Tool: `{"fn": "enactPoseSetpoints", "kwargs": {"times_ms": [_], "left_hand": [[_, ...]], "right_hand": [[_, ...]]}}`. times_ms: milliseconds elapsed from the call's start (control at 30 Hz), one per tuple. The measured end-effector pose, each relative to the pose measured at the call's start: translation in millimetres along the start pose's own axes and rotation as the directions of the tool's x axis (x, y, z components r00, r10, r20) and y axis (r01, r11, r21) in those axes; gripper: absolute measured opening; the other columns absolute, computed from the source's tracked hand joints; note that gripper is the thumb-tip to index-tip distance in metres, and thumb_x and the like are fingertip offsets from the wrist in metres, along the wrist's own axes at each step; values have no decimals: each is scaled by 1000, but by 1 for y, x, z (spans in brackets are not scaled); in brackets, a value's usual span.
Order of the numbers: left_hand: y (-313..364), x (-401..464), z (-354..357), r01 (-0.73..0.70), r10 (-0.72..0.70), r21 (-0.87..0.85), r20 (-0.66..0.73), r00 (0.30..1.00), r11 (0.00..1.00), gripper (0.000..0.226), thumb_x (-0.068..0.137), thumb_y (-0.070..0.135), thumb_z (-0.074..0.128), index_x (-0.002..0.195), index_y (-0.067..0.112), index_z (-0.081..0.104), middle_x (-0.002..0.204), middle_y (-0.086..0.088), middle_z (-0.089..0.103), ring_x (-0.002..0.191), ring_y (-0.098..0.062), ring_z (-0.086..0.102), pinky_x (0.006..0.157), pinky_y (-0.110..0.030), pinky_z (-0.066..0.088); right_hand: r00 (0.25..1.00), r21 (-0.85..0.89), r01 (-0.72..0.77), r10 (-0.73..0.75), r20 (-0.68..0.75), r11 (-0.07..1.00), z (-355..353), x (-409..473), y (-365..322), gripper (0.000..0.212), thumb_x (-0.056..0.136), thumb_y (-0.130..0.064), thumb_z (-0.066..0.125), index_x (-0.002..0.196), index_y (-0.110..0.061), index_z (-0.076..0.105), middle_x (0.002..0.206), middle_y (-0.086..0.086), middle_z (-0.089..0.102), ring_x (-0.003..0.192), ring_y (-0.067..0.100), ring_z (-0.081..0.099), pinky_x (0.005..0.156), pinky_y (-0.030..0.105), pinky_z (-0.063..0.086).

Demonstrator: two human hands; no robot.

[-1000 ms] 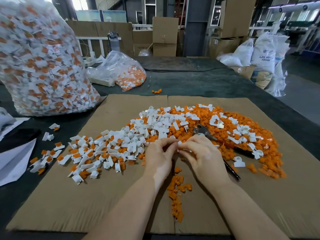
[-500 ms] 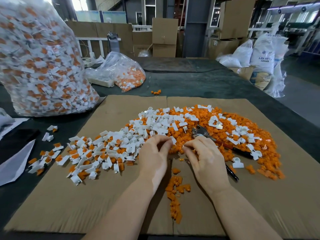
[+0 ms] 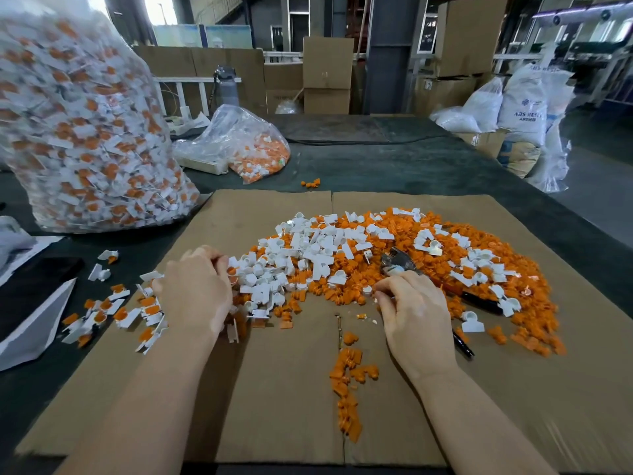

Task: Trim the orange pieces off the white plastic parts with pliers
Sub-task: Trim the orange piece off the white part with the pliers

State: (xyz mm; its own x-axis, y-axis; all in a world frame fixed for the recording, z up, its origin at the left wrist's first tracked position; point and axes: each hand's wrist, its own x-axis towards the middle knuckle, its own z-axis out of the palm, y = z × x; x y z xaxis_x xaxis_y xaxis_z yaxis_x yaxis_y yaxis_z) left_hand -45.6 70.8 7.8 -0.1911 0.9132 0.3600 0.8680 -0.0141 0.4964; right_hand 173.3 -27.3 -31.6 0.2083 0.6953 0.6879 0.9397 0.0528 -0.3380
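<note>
Left hand [image 3: 193, 289] is over at the left edge of the white parts [image 3: 308, 255], fingers curled into the pile, can't tell if it's actually got one. Right hand [image 3: 416, 315] is curled too, pinching a small white bit right by the pliers [image 3: 399, 262], which lie on the orange pieces [image 3: 455, 255]. All of it sits on cardboard [image 3: 284, 389] on the counter [image 3: 394, 162].

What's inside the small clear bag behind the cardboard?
The small clear bag holds orange pieces with a few white parts, heaped at its right end. A pale flat box lies beside or under it; crumpled plastic hides the rest.
</note>
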Motion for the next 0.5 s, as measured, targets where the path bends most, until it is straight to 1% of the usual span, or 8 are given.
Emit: {"fn": "enactPoseSetpoints", "kwargs": {"times_ms": [67,133,267,333,400,433,500], "left_hand": [[2,0,0,10,-10,61,4,1000,998,23,97,27,49,109,18,66,112,-9,62,112,-32,46,91,-47,35],[7,-2,3,-3,2,83,11,1000,997,23,96,29,49,112,22,64,117,-9,57,116,-32,40,93,-46,31],[17,-11,15,-101,102,79,-14,995,992,22,94,32,53,112,27,63,115,-5,55,113,-27,37,92,-42,27],[25,-17,21,-180,180,40,-7,984,983,20,93,32,55,110,28,64,113,-2,55,110,-23,37,90,-37,24],[34,-24,27,-267,268,-44,16,963,963,16,92,29,57,105,28,67,110,2,57,108,-20,37,85,-31,21],[39,-27,30,-307,311,-88,36,950,947,15,91,27,58,103,27,68,108,4,59,105,-17,37,84,-30,21],[48,-32,36,-371,387,-161,89,918,915,14,91,25,59,100,26,69,104,6,61,99,-12,38,86,-30,26]], "right_hand": [[1000,-6,-7,7,15,1000,1,0,1,9,76,1,72,76,-6,67,77,7,63,72,27,59,63,42,49],[999,-16,-12,12,30,1000,2,-1,1,10,75,3,72,77,-7,68,78,7,64,73,27,60,63,41,48],[999,-29,-9,10,48,1000,2,-1,0,11,76,3,71,78,-7,68,79,7,64,75,27,60,65,40,47],[999,-33,7,-6,51,999,2,0,0,11,76,3,70,78,-8,68,78,6,63,74,27,59,65,39,45],[997,-41,33,-30,65,999,2,0,-2,11,76,1,72,79,-8,70,78,5,62,74,26,58,65,39,45],[996,-51,44,-40,77,998,2,0,-3,10,75,-1,74,80,-9,70,78,4,62,75,26,59,65,40,45],[994,-95,63,-54,98,994,2,2,-5,10,73,-11,78,80,-11,71,77,3,64,76,25,60,66,41,47]]}}
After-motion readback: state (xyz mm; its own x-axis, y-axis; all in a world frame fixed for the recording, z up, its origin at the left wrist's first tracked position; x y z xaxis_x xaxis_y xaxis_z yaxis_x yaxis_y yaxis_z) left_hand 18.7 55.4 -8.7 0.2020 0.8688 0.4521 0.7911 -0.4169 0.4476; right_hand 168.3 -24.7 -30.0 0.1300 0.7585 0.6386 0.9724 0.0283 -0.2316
